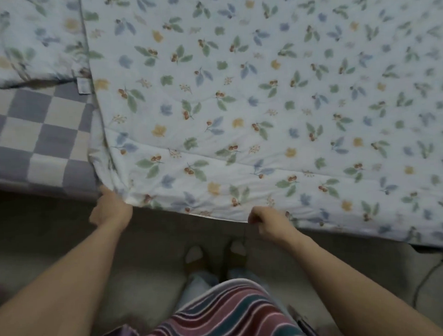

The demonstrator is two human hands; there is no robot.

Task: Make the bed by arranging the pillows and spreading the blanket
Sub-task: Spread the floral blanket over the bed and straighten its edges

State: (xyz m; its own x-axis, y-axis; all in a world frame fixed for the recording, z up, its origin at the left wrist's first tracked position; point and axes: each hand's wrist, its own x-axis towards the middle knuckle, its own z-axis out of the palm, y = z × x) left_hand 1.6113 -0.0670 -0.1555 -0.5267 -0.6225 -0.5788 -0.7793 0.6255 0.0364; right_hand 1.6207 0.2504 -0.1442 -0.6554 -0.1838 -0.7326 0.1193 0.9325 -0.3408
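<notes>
Below, two hands, left hand (111,209) and right hand (265,221), fingers gripping one blanket (238,104) edge, one pillow (35,41).

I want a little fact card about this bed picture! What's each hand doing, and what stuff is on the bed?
left hand: grips the near corner of the blanket
right hand: fingers curled at the blanket's near edge, seems to pinch it
blanket: leaf and acorn print, spread over most of the bed
pillow: same print, far left, beside the blanket
bed sheet: grey and white checks, uncovered at left
feet: in slippers on the floor
</notes>
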